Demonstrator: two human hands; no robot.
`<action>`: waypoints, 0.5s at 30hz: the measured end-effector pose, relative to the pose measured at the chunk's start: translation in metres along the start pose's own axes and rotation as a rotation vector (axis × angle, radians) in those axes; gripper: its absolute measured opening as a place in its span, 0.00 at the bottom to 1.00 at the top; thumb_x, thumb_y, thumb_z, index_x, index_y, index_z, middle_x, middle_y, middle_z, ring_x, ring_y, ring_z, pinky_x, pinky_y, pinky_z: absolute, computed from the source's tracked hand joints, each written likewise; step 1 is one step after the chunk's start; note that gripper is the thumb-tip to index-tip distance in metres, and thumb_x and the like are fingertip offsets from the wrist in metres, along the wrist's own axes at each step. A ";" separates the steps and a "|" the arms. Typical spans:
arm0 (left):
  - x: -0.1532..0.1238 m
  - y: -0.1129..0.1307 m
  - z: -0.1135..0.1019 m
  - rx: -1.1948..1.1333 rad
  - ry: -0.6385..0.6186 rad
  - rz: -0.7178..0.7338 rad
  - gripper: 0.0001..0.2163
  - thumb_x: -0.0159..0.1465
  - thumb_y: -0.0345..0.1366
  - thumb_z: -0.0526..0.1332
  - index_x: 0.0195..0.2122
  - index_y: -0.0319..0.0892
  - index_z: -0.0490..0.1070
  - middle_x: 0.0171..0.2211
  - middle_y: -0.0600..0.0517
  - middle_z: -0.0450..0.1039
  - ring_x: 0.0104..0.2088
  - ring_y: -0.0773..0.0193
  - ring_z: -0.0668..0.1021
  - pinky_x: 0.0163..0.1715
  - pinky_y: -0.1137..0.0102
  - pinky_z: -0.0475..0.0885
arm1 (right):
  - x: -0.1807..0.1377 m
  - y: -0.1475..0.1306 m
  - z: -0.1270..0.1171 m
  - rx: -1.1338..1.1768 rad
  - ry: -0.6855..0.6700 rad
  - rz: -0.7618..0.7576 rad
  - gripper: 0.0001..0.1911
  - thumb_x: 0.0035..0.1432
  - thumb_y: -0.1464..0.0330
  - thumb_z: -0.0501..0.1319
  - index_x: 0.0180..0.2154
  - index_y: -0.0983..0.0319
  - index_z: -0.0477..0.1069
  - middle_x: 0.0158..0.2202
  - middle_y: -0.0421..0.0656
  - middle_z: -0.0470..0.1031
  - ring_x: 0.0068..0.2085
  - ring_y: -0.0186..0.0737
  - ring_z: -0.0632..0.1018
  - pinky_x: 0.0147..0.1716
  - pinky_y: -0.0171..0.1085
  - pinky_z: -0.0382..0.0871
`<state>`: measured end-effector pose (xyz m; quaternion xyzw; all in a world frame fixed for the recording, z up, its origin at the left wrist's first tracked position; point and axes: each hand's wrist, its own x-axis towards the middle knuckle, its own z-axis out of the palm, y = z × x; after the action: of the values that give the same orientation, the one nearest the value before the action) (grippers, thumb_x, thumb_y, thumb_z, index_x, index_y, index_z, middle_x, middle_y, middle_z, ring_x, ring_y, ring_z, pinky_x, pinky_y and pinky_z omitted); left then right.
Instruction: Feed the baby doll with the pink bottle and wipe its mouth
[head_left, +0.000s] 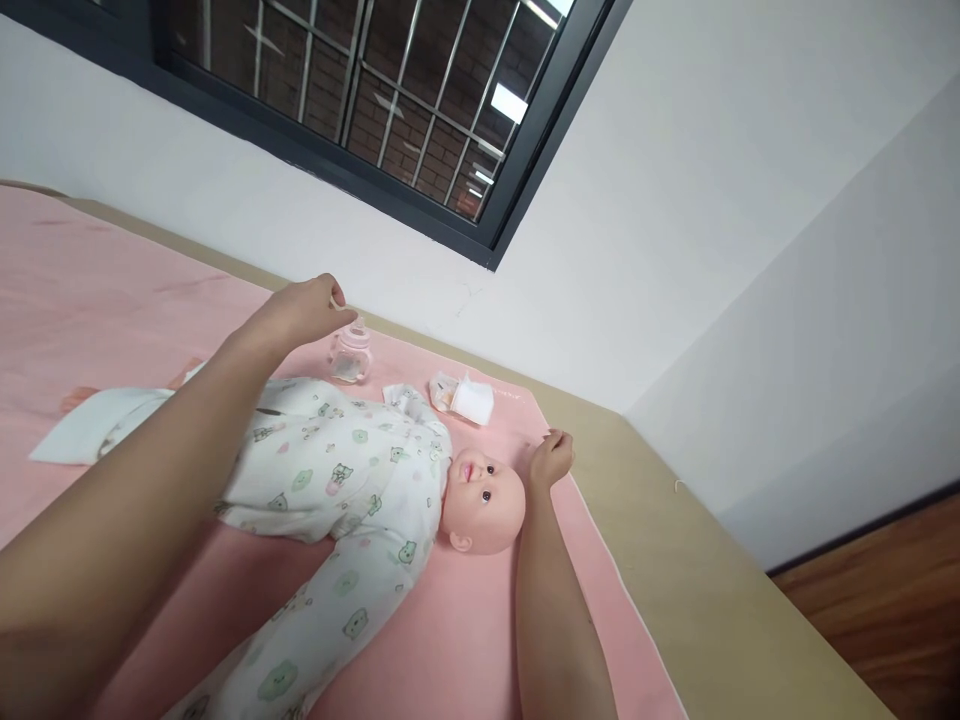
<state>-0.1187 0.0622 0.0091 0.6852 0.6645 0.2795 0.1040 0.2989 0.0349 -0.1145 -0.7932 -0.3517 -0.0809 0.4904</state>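
Note:
A baby doll (480, 500) in a white printed sleepsuit (337, 490) lies on a pink sheet (465, 640). My left hand (304, 310) reaches over the doll's body, fingers pinched on a thin pale stick, close to a small pink baby bottle (350, 355). My right hand (551, 455) rests beside the doll's head, fingers curled shut, and what it holds, if anything, is hidden.
A white folded cloth and a small opened packet (463, 396) lie past the doll's shoulder. A white diaper-like pad (90, 425) lies at the left. The tan mattress edge (705, 590) borders white walls; a barred window (390, 90) is above.

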 end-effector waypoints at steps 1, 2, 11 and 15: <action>-0.001 0.000 0.000 0.001 0.005 -0.010 0.20 0.62 0.48 0.54 0.49 0.39 0.63 0.48 0.41 0.74 0.41 0.52 0.75 0.35 0.64 0.69 | -0.002 0.004 0.000 -0.053 -0.005 0.011 0.21 0.66 0.65 0.41 0.44 0.62 0.71 0.47 0.52 0.77 0.52 0.49 0.72 0.49 0.39 0.63; -0.003 0.000 -0.001 -0.003 0.008 -0.019 0.22 0.63 0.48 0.54 0.51 0.38 0.61 0.48 0.40 0.73 0.42 0.51 0.75 0.36 0.63 0.69 | -0.004 0.007 0.001 -0.100 -0.013 0.028 0.21 0.66 0.65 0.42 0.45 0.62 0.71 0.49 0.53 0.75 0.54 0.51 0.71 0.51 0.41 0.62; -0.012 0.015 -0.006 0.077 0.153 -0.068 0.32 0.63 0.52 0.53 0.63 0.37 0.52 0.54 0.37 0.69 0.52 0.40 0.71 0.49 0.51 0.69 | -0.004 0.019 0.014 -0.167 -0.268 0.102 0.29 0.57 0.64 0.57 0.60 0.62 0.60 0.58 0.57 0.66 0.57 0.58 0.70 0.53 0.48 0.62; 0.008 0.001 0.021 0.052 0.060 0.003 0.43 0.58 0.65 0.51 0.62 0.32 0.51 0.60 0.31 0.60 0.57 0.37 0.67 0.51 0.51 0.66 | -0.002 0.025 0.018 -0.184 -0.290 0.078 0.32 0.55 0.72 0.56 0.62 0.63 0.55 0.60 0.59 0.62 0.58 0.58 0.69 0.54 0.49 0.61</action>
<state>-0.1075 0.0743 -0.0060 0.6800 0.6734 0.2825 0.0659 0.3094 0.0420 -0.1431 -0.8511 -0.3791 0.0218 0.3625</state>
